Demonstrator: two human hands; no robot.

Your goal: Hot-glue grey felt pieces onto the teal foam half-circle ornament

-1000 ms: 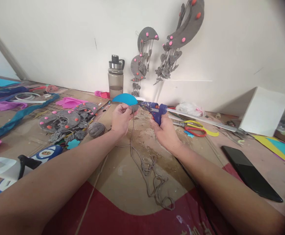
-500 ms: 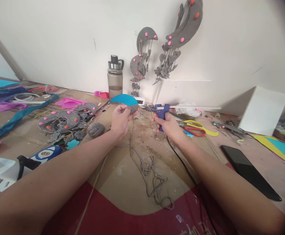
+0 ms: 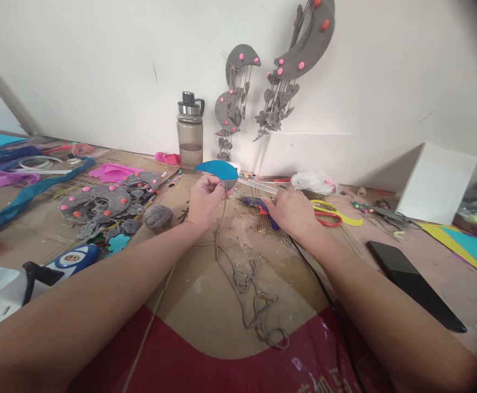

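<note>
My left hand [image 3: 207, 199] is closed in a pinch on the lower edge of a blue curved sheet piece [image 3: 217, 169]. Grey yarn [image 3: 223, 210] trails down from those fingertips and lies in loose loops on the cardboard [image 3: 205, 322]. Low over the cardboard, my right hand [image 3: 295, 212] is closed round a blue glue gun [image 3: 255, 204], now lying on its side with its nozzle pointing left. The hand covers much of the gun's body. A black cord [image 3: 316, 281] runs from it towards me. Left of my left wrist sits a ball of grey yarn [image 3: 158, 217].
A water bottle [image 3: 190, 131] stands by the wall, near hanging grey moon ornaments [image 3: 242, 57]. Scissors [image 3: 329, 219] lie beyond my right hand, a phone [image 3: 410, 284] to its right. More grey ornaments [image 3: 94, 203] and a tape dispenser [image 3: 64, 270] are on the left.
My right hand has lowered the glue gun onto the cardboard and tipped it over. My left hand, still on the blue piece, has shifted slightly right.
</note>
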